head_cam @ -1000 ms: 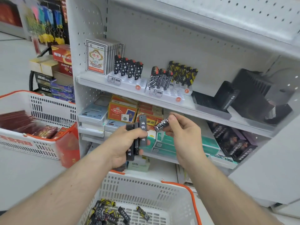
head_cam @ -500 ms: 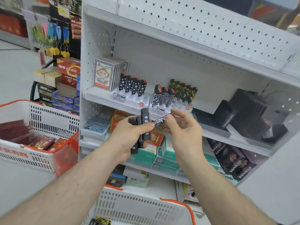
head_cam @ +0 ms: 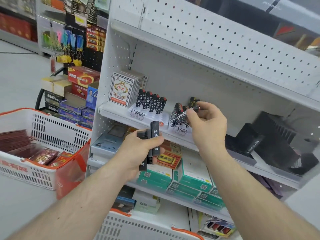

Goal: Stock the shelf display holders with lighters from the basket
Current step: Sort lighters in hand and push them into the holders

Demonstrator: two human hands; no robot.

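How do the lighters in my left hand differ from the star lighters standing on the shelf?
The lighters in the left hand are plain black with white characters; the star lighters carry white stars and red tops. The former are gripped as a loose bundle; the latter stand upright in a row in a holder. Both are dark and slim.

Right hand [head_cam: 207,122] covers most of the lighter [head_cam: 194,109] it pinches; only a blurred striped end shows. It also hides the right part of the striped lighters' holder [head_cam: 180,130] and most of the yellow-black row [head_cam: 194,100] behind. Left hand [head_cam: 138,153] wraps the middles of its black lighters [head_cam: 155,139]; count looks like three, not certain. Near basket [head_cam: 138,226] cut off by bottom edge, contents out of view. Black boxes [head_cam: 270,139] at right are motion-blurred, print unreadable.
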